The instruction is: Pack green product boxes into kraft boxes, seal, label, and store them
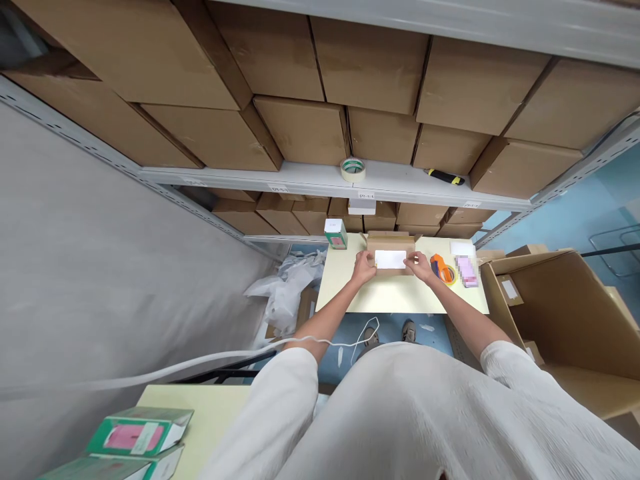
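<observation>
On the pale yellow table (pixel 335 288) lies a small open cardboard box (pixel 391 244), its lid flap raised at the back. A flat white rectangular piece (pixel 391 259) sits in or over this box; I cannot tell whether it is a card or a thin carton. My left hand (pixel 365 268) pinches its left end, close to the box's side wall. At the right end, the fingers of my right hand (pixel 419 265) are closed on the same piece. Beside my right hand is an orange tape dispenser (pixel 440 267) with a yellow tape roll (pixel 451 275).
A green-and-white carton (pixel 335 234) stands at the table's back left. Pink packets (pixel 467 271) lie right. Above, a shelf (pixel 390 183) bears a tape roll (pixel 353 169), a cutter knife (pixel 444 177) and cardboard boxes. A large open carton (pixel 575 313) stands right; a white cable (pixel 210 359) crosses left.
</observation>
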A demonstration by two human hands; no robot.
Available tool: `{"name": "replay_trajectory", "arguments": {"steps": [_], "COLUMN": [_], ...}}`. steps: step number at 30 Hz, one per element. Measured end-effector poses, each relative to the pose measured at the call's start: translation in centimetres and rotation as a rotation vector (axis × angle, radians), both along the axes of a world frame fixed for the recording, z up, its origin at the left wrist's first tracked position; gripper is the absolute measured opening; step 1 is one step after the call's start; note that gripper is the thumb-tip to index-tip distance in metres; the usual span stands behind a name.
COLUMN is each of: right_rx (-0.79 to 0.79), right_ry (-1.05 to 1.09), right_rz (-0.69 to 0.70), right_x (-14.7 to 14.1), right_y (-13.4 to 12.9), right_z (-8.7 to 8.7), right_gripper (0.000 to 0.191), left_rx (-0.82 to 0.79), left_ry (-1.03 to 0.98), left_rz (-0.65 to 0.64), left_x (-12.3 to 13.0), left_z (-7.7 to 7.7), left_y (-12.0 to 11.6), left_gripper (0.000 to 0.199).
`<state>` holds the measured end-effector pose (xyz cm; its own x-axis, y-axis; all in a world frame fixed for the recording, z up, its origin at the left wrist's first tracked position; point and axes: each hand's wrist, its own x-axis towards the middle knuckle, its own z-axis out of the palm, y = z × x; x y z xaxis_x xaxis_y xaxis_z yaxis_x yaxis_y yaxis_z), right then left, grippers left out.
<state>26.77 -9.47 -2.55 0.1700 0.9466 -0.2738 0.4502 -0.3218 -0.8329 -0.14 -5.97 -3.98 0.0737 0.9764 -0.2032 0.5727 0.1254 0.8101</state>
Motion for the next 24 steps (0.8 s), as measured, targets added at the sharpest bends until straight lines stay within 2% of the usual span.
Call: {"name": "replay_trajectory", "arguments": {"steps": [4,8,11,13,14,16,19,21,24], "right_rx": [0.013,-0.001,-0.030,-0.068,-0.084,-0.085,-0.012,0.037,0.045], "right_ry": [-0.008,-0.079,-0.162,-0.234,-0.259,-0.257,-0.203,-0.230,-0.294], "right_rz": [0.025,0.098,0.191,0.277,0.327,0.419,0.445,0.412,0.396], "right_x": [0.0,0.2,0.8,1.2,1.3,1.4,1.1,0.9,0.9], "right_y": [-0.5,-1.7,-2.5,-2.7,-2.7,-2.5,-1.6,-0.9,0.0], "right_z": [-0.5,-0.9,-0.2,0.8,1.5,2.8,4.5,5.1,5.2], "right_gripper": [0.040,0.035,0.031,0.023,0.018,0.014,0.022,0.027,0.032], "left_rx": [-0.004,-0.082,-0.168,-0.205,-0.189,-0.044,0.188,0.203,0.128], "left_ry": [0.030,0.142,0.290,0.375,0.397,0.388,0.350,0.351,0.368], "left_rz": [-0.011,-0.054,-0.154,-0.246,-0.287,-0.337,-0.368,-0.368,-0.360], "left_x": [-0.3,-0.8,-1.2,-1.4,-1.4,-1.2,-0.9,-0.8,-0.9], "left_z": [0.0,0.1,1.1,2.2,2.8,3.9,4.9,4.9,4.4], "left_y": [-0.7,-2.2,-2.8,-2.9,-2.8,-2.5,-1.6,-1.0,-0.3], "left_gripper": [0.042,0.034,0.034,0.026,0.021,0.020,0.028,0.028,0.024]}}
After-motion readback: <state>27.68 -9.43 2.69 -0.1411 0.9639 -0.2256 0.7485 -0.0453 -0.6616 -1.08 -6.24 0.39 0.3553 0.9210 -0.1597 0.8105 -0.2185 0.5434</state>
